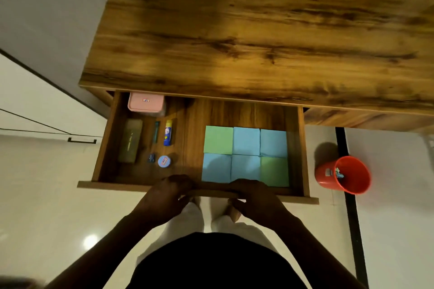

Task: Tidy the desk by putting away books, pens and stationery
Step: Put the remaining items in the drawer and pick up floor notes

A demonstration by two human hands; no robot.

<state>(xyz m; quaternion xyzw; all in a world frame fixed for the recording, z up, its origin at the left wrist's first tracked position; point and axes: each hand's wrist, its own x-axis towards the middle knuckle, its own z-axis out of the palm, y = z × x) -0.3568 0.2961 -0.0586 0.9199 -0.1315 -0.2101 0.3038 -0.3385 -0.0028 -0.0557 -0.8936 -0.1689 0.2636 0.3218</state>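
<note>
The wooden desk's drawer [110,180] stands pulled out toward me. My left hand [166,197] and my right hand [256,199] both grip the drawer's front edge, fingers curled over it. Inside on the right lie several blue and green sticky-note pads [245,156] in a grid. On the left lie a pink box [145,102], a dark pencil case [130,139], a teal pen [156,131], a yellow-and-blue glue stick [168,132], a small sharpener [151,158] and a round blue tin [164,161].
The desk top [258,35] above the drawer is bare wood. A red bin [345,176] stands on the pale floor to the right, by a black floor strip [352,218]. My legs are right below the drawer front.
</note>
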